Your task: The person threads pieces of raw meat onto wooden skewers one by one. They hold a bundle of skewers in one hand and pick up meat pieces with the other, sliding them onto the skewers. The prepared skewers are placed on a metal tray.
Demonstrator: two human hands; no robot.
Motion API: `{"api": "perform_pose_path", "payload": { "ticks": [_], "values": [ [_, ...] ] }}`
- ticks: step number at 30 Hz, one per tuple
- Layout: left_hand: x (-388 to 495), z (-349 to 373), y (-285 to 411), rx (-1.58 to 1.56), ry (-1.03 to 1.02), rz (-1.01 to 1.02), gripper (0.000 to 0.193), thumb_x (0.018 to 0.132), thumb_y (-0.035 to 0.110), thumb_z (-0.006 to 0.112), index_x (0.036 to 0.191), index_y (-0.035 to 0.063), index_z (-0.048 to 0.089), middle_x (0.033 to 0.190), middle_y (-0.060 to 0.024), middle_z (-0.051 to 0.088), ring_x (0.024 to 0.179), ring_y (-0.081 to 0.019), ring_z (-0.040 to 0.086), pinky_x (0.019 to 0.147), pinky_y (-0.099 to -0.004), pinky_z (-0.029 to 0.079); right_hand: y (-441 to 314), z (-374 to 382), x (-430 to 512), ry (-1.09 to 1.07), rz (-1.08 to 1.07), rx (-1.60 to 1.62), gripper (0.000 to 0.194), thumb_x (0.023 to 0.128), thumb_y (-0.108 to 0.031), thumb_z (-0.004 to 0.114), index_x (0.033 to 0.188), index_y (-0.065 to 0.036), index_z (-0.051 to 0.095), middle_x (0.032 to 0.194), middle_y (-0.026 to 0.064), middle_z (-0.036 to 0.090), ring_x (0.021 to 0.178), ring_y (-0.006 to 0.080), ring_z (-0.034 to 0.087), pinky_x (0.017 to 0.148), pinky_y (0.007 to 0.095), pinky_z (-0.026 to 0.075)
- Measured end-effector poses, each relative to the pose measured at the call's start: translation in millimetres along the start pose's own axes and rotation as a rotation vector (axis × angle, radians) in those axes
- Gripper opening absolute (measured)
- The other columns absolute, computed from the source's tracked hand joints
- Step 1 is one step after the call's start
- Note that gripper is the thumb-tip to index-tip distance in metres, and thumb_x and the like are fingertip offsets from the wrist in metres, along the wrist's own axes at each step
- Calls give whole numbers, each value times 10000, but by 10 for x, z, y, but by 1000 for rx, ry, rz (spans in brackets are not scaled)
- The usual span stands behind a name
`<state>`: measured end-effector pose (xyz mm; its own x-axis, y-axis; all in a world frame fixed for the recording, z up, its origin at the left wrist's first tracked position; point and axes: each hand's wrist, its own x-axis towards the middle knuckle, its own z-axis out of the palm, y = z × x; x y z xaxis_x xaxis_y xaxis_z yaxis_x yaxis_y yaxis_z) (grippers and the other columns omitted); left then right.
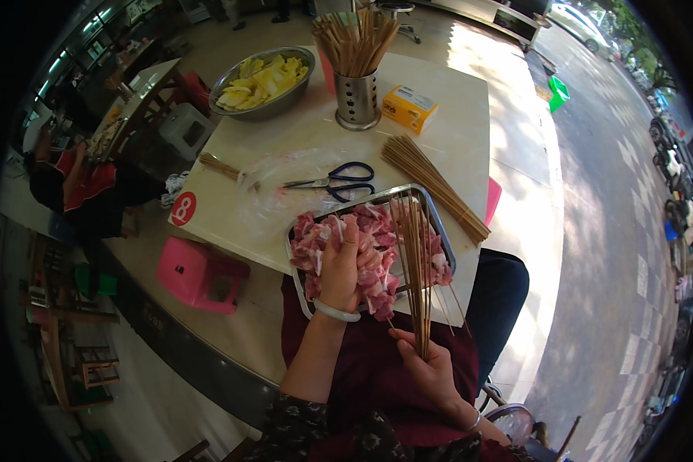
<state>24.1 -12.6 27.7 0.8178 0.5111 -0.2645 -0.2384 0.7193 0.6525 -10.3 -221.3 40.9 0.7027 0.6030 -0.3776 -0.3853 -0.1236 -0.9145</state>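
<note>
Chunks of raw meat (375,219) fill much of a metal tray (446,231) at the near edge of the table. My left hand (342,265), with a pale bangle at the wrist, grips meat over the tray's left part. Low on the right, my right hand (430,364) holds a bundle of thin wooden skewers (417,277) upright over the tray. Its fingertips also pinch one skewer whose other end enters a meat piece (380,306) below my left hand. Beyond the tray lie dark-handled scissors (329,183) on a crumpled clear plastic bag (265,202).
More skewers (436,190) lie on the white table (462,110) at right, a smaller bunch (218,165) at left. Farther back are a bowl of yellow leaves (260,84), a metal holder with sticks (357,101) and an orange box (410,108). A pink stool (193,274) and another person (86,179) are left.
</note>
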Motion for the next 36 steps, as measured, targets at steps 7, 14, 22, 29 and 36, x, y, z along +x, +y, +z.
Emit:
{"api": "perform_pose_path", "payload": {
  "ticks": [7,14,22,29,36],
  "values": [
    [84,14,-38,-31,-15,23,245,990,325,497,902,96,483,718,8,385,545,-80,339,494,-221,343,-95,-41,18,-53,241,223,272,972,-143,532,1195,-10,612,712,-117,485,586,-20,376,519,151,301],
    [109,-43,-45,-195,-155,-94,584,969,567,330,1256,84,491,1326,-181,513,1195,-296,522,1031,-450,404,-131,-97,106,8,200,412,290,980,-188,528,1216,-33,595,629,-123,410,518,-19,329,470,161,255],
    [-280,110,-550,-159,-109,-404,346,955,418,530,766,152,415,587,69,327,450,-38,291,396,-191,259,111,-66,120,57,167,372,277,972,-185,541,1198,-36,599,643,-109,432,530,-12,346,469,165,263],
    [-348,134,-566,-70,-55,-439,365,954,442,518,757,155,409,551,62,316,446,-49,301,392,-204,264,171,-52,108,124,214,392,236,957,-177,570,1140,-38,620,651,-100,460,542,-10,367,469,170,276],
    [-305,118,-431,-74,-125,-338,402,974,469,445,1076,84,504,877,-23,523,710,-95,514,627,-232,457,47,-245,137,193,-100,53,212,954,-157,577,1093,-28,673,639,-102,448,548,-5,370,488,176,315]
  ]
}}
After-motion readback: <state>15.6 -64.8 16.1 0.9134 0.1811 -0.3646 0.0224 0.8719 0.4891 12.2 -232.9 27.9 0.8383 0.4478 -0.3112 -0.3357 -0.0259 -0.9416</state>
